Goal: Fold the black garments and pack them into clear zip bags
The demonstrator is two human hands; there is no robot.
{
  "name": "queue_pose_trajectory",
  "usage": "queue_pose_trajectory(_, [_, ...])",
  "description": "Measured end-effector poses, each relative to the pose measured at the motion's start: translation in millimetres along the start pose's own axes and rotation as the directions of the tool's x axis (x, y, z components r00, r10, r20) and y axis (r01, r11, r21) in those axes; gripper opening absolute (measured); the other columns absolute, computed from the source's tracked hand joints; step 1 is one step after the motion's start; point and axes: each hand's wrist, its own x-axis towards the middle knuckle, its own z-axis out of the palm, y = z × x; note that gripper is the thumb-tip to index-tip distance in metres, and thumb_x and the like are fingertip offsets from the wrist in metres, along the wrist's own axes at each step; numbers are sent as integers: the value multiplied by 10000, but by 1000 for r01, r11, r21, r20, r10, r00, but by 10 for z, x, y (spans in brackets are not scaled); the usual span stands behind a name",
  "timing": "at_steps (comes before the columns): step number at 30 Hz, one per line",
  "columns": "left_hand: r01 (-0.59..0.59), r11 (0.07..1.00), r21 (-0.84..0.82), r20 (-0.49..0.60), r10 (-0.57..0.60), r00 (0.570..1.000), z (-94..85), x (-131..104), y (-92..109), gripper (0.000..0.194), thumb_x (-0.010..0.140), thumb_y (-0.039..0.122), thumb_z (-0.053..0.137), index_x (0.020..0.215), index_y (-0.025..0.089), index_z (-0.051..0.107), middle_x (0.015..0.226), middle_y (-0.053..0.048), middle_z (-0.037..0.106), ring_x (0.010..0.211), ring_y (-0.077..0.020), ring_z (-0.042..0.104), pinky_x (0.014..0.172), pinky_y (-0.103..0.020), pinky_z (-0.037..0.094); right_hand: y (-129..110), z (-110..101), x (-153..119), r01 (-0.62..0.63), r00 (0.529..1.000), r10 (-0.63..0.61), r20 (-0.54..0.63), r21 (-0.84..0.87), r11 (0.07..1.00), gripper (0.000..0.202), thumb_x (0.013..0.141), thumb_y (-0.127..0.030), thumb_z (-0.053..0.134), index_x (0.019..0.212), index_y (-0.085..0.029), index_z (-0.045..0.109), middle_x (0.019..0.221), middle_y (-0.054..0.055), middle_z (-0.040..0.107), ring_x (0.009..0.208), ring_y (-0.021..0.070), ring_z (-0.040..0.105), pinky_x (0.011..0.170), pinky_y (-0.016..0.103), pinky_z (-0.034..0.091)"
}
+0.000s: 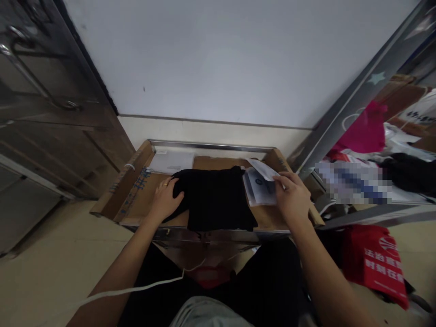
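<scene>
A folded black garment (218, 197) lies across the middle of a small brown table (269, 217), its front edge reaching the table's front. My left hand (166, 200) is at the garment's left side, closed with thumb and fingers on the dark cloth. To the right of the garment, my right hand (293, 195) pinches the corner of a white sheet of paper (260, 169), which is raised at a tilt. Under that sheet lies a clear plastic sleeve or packet (254, 193) with a small round dark mark. The garment's exact kind does not show.
At the table's back left lies a flat white sheet (173, 162). A white wall (218, 68) stands behind, and a metal door (44, 100) is at left. On the right, a cluttered shelf (368, 211) holds a pink cloth (364, 131). A red bag (378, 263) sits below; a white cable (146, 287) crosses my lap.
</scene>
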Motion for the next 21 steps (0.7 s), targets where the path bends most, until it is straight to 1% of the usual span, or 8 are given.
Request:
queue_pose_trajectory(3, [4,998,-65,-41,-7,999,6,33,-67,451,897,307,524,1327,184,578,1372,-147,556,1307,-311,494,1136,-515,396,9,25,50,-155,988,155,2,71,985,237,928,-276,520,1005,-202,732,1030,102,757,855,267,710,816,415,545])
queue_pose_trajectory(5, [-6,999,-42,-81,3,997,-34,64,-83,411,893,286,522,1276,179,624,1326,-148,567,1277,-312,495,1130,-499,403,17,60,66,-243,970,242,29,165,956,233,922,-268,510,1042,-190,693,1063,119,759,741,245,713,751,402,557])
queue_pose_trajectory(8, [-69,995,70,-96,76,992,-145,93,-39,364,874,276,563,1205,181,682,1260,-148,577,1239,-337,481,1095,-503,423,10,98,100,-299,953,299,44,292,909,179,912,-265,517,1014,-195,647,1116,135,753,769,246,732,751,399,576])
queue_pose_trajectory(11, [-191,975,109,-21,195,981,-220,81,45,358,874,234,558,1202,188,695,1209,-143,577,1197,-327,497,1055,-491,447,-58,84,146,-276,954,300,-19,337,900,127,909,-272,533,965,-209,628,1105,136,756,952,275,734,867,437,568])
queue_pose_trajectory(14, [-286,958,31,76,283,956,-198,57,96,409,882,188,513,1263,170,660,1220,-144,567,1186,-286,529,1053,-443,465,-189,50,167,-171,968,227,-107,384,907,163,935,-255,484,1024,-202,610,1216,150,723,1149,272,683,1009,485,512])
queue_pose_trajectory(16, [-265,964,10,106,263,959,-161,57,106,502,856,196,537,1353,156,596,1305,-157,544,1242,-291,518,1094,-449,443,-293,51,153,-96,978,164,-132,415,905,187,951,-255,447,1050,-198,595,1267,162,699,1222,262,649,1050,496,486])
queue_pose_trajectory(18, [-214,976,41,130,207,970,-137,75,114,636,811,223,588,1438,144,516,1416,-177,494,1324,-327,470,1135,-483,402,-400,82,122,-75,982,146,-121,458,886,178,963,-284,438,1029,-204,582,1275,172,694,1222,255,651,1031,482,504])
queue_pose_trajectory(21, [-173,979,110,187,150,971,-135,109,146,749,771,262,622,1490,134,459,1517,-193,426,1375,-368,425,1140,-510,382,-549,159,80,-105,967,220,-127,588,802,148,957,-341,487,963,-216,566,1261,173,702,1182,258,669,990,471,526])
